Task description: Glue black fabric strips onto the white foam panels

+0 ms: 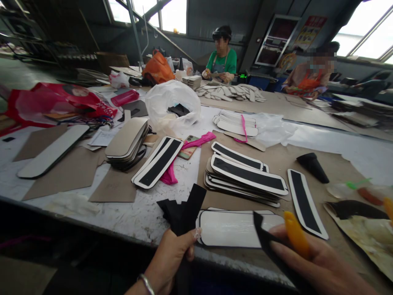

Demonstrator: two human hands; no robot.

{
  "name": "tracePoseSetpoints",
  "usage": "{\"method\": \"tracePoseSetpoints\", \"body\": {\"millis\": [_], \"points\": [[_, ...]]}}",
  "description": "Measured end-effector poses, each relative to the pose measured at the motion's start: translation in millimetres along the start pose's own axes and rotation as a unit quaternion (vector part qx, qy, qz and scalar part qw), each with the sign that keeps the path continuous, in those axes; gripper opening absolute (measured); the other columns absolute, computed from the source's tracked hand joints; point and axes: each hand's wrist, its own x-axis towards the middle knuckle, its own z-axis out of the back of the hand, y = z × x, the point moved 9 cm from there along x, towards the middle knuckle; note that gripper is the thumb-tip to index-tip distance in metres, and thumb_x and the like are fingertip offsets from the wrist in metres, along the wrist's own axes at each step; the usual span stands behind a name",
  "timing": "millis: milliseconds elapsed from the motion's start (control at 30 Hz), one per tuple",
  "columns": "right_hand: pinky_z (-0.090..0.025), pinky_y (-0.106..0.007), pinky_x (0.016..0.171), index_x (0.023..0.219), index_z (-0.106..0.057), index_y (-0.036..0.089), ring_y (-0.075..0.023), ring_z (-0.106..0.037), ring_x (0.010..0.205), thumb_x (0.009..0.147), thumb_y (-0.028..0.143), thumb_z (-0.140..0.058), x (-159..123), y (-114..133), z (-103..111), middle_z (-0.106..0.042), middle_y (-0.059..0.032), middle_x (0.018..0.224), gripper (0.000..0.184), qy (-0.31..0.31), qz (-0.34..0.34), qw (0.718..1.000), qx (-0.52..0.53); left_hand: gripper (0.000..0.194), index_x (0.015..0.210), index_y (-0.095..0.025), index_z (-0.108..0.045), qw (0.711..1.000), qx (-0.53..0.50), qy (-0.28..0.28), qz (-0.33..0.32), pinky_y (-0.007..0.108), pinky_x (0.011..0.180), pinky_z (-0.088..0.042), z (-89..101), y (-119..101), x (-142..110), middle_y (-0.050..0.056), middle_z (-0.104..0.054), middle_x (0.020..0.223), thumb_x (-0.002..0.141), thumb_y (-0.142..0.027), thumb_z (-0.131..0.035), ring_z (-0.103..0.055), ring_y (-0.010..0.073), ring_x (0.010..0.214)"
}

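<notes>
My left hand (pixel 175 254), a bracelet at its wrist, is closed around a bunch of black strips (pixel 192 207) that fan out above the thumb. My right hand (pixel 313 258) pinches one black strip (pixel 276 250) between thumb and fingers. A yellow piece (pixel 296 233), perhaps a tool handle, also sits among its fingers; its kind is unclear. Between the hands, at the table's front edge, lies a white rounded panel (pixel 230 229) with a shiny surface and others under it. Just behind is a stack of white panels with black strips on them (pixel 248 174).
A single striped panel (pixel 307 205) and a black cone (pixel 313 166) lie at right. Leftward are a panel stack (pixel 125 139), striped panels (pixel 158 162), a phone (pixel 188 148) and a white plastic bag (pixel 172 94). Two people (pixel 225 61) (pixel 310 78) work across the table.
</notes>
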Motion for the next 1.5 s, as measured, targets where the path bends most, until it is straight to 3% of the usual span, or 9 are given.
{"method": "tracePoseSetpoints", "body": {"millis": [133, 300, 533, 833, 1033, 1133, 1267, 1400, 1500], "points": [[-0.043, -0.025, 0.065, 0.077, -0.065, 0.021, -0.0181, -0.057, 0.068, 0.070, 0.035, -0.061, 27, 43, -52, -0.064, 0.0007, 0.071, 0.017, 0.091, 0.091, 0.990, -0.057, 0.038, 0.042, -0.018, -0.042, 0.999, 0.014, 0.024, 0.027, 0.024, 0.046, -0.029, -10.4, 3, 10, -0.003, -0.041, 0.037, 0.063, -0.046, -0.061, -0.037, 0.0082, 0.038], [-0.034, -0.021, 0.054, 0.068, -0.057, 0.018, -0.0115, -0.045, 0.057, 0.074, 0.028, -0.054, 47, 44, -88, -0.055, 0.0039, 0.061, 0.012, 0.177, 0.093, 0.973, -0.114, 0.042, 0.043, -0.022, -0.033, 0.998, 0.022, 0.035, 0.055, 0.023, 0.041, -0.025, -13.5, 5, 18, -0.008, -0.030, 0.036, 0.062, -0.050, -0.058, -0.029, 0.0066, 0.034], [-0.025, -0.021, 0.045, 0.061, -0.051, 0.018, -0.0084, -0.036, 0.048, 0.074, 0.027, -0.049, 64, 23, -94, -0.046, 0.0052, 0.053, 0.016, 0.214, 0.050, 0.956, -0.194, 0.042, 0.040, -0.022, -0.034, 0.995, 0.063, 0.034, 0.065, 0.024, 0.044, -0.024, -9.9, 9, 20, -0.004, -0.036, 0.031, 0.069, -0.047, -0.050, -0.032, 0.0076, 0.034], [-0.026, -0.021, 0.047, 0.063, -0.056, 0.018, -0.0100, -0.043, 0.049, 0.073, 0.028, -0.049, 71, 16, -91, -0.053, 0.0020, 0.056, 0.015, 0.195, 0.035, 0.946, -0.258, 0.042, 0.039, -0.020, -0.040, 0.994, 0.086, 0.029, 0.069, 0.024, 0.044, -0.024, -9.9, 6, 18, -0.004, -0.038, 0.031, 0.067, -0.046, -0.057, -0.033, 0.0075, 0.035], [-0.028, -0.023, 0.049, 0.068, -0.062, 0.019, -0.0140, -0.053, 0.055, 0.073, 0.028, -0.051, 69, 28, -93, -0.063, -0.0024, 0.064, 0.015, 0.170, 0.059, 0.934, -0.308, 0.036, 0.038, -0.020, -0.042, 0.992, 0.105, -0.009, 0.068, 0.023, 0.038, -0.020, -10.6, 6, 21, -0.006, -0.033, 0.028, 0.057, -0.041, -0.063, -0.028, 0.0063, 0.029], [-0.030, -0.023, 0.052, 0.071, -0.063, 0.020, -0.0164, -0.056, 0.061, 0.073, 0.030, -0.053, 62, 28, -82, -0.065, -0.0041, 0.071, 0.014, 0.159, 0.066, 0.929, -0.328, 0.034, 0.040, -0.021, -0.040, 0.992, 0.108, -0.025, 0.065, 0.023, 0.036, -0.018, -10.4, 8, 21, -0.008, -0.030, 0.026, 0.056, -0.041, -0.061, -0.025, 0.0060, 0.028], [-0.033, -0.024, 0.056, 0.070, -0.061, 0.020, -0.0166, -0.057, 0.064, 0.077, 0.030, -0.051, 45, -3, -36, -0.065, -0.0033, 0.072, 0.015, 0.128, 0.023, 0.937, -0.324, 0.036, 0.042, -0.022, -0.038, 0.993, 0.099, -0.009, 0.062, 0.022, 0.037, -0.018, -12.1, 9, 19, -0.010, -0.027, 0.028, 0.057, -0.044, -0.061, -0.022, 0.0047, 0.029], [-0.038, -0.024, 0.065, 0.081, -0.058, 0.020, -0.0176, -0.058, 0.075, 0.084, 0.026, -0.042, 30, -35, 16, -0.065, -0.0039, 0.081, 0.017, 0.026, 0.012, 0.950, -0.310, 0.044, 0.036, -0.022, -0.034, 0.991, 0.127, -0.010, 0.050, 0.022, 0.039, -0.019, -9.1, 9, 20, -0.008, -0.029, 0.028, 0.056, -0.049, -0.063, -0.025, 0.0051, 0.029], [-0.037, -0.026, 0.065, 0.085, -0.056, 0.021, -0.0198, -0.060, 0.077, 0.087, 0.027, -0.040, 28, -46, 30, -0.065, -0.0048, 0.082, 0.018, -0.042, -0.014, 0.929, -0.369, 0.048, 0.032, -0.023, -0.033, 0.987, 0.157, -0.022, 0.036, 0.024, 0.038, -0.021, -6.2, 9, 22, -0.006, -0.030, 0.026, 0.054, -0.053, -0.063, -0.028, 0.0074, 0.028]]}}
